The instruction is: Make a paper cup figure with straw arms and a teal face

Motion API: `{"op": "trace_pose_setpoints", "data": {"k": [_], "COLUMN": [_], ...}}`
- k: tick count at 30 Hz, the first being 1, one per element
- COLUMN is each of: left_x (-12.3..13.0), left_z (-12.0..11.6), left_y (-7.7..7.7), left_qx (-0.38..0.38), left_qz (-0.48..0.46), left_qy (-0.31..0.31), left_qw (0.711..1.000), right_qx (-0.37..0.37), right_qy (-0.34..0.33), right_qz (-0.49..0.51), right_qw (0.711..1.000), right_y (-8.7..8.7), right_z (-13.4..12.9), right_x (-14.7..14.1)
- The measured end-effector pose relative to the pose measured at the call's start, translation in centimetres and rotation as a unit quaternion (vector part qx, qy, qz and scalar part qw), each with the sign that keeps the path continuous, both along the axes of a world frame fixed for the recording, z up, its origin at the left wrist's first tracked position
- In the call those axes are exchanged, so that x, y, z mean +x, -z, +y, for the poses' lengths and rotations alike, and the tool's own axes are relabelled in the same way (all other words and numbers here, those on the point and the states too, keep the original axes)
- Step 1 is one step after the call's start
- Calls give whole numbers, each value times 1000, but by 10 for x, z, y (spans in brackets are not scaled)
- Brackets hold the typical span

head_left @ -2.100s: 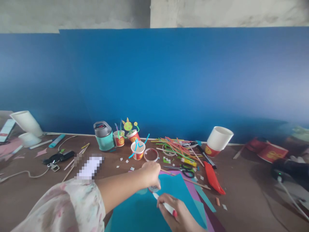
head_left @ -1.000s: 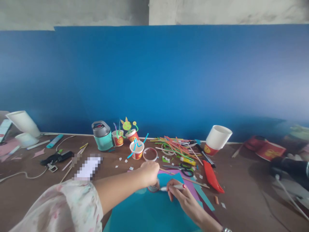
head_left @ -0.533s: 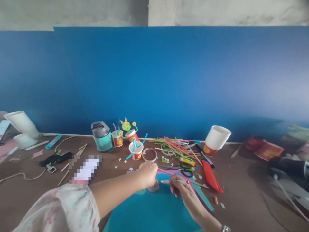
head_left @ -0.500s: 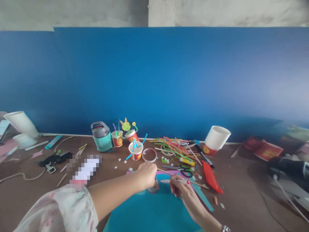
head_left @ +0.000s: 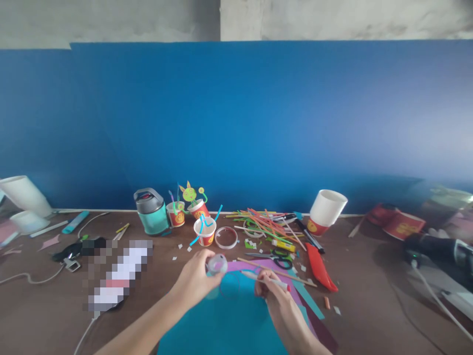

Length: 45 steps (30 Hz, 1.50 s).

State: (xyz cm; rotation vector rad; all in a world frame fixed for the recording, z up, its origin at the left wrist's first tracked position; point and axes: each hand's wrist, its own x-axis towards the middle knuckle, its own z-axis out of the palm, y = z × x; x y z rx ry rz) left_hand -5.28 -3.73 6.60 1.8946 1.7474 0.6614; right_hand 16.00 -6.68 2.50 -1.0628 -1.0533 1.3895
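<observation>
Teal paper (head_left: 221,328), a wide sheet, lies over purple sheets (head_left: 295,291) in front of the person, a hand coming in over it from each side. The right hand (head_left: 277,301) is closed in a pinch around the barrel of a slim white marker with a red end (head_left: 275,283); its long axis runs crosswise, the tip leading left and slightly away, the red end toward the right. The left hand (head_left: 194,277) pinches a clear, round plastic piece (head_left: 218,265) between thumb and fingers, at the sheet's far left. Between the hands is a faint drawn circle (head_left: 229,286), just right and nearside of the clear piece; the marker tip is just beyond its right side. Whether the tip touches paper, I cannot tell.
</observation>
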Motion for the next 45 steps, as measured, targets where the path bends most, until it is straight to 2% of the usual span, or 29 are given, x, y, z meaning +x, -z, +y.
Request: {"op": "trace_pose_setpoints", "data": {"k": [4, 9, 11, 15, 22, 26, 31, 38, 45], "left_x": [-6, 24, 37, 53, 49, 46, 44, 40, 40], "left_z": [-7, -20, -21, -20, -23, -23, -22, -18, -18], "left_y": [4, 27, 37, 51, 64, 73, 76, 81, 85], "left_qx": [37, 66, 79, 63, 75, 74, 54, 74, 71], "left_qz": [-88, -49, -12, 52, 43, 25, 0, -45, -73], "left_qy": [-25, 71, 87, 74, 72, 74, 83, 85, 34], "left_qw": [995, 994, 993, 994, 994, 994, 995, 993, 994], "right_qx": [-35, -49, -57, -58, -56, -99, -101, -114, -102], "right_qy": [-7, 20, 21, 1, 39, 59, 33, 25, 17], "right_qz": [141, 182, 178, 144, 51, 40, 26, 40, 26], "right_qw": [989, 982, 982, 988, 996, 993, 994, 992, 994], "right_y": [2, -3, -5, -3, 8, 13, 19, 21, 19], "right_z": [4, 18, 22, 27, 25, 23, 22, 23, 23], "right_x": [-3, 8, 14, 19, 19, 21, 26, 27, 27]}}
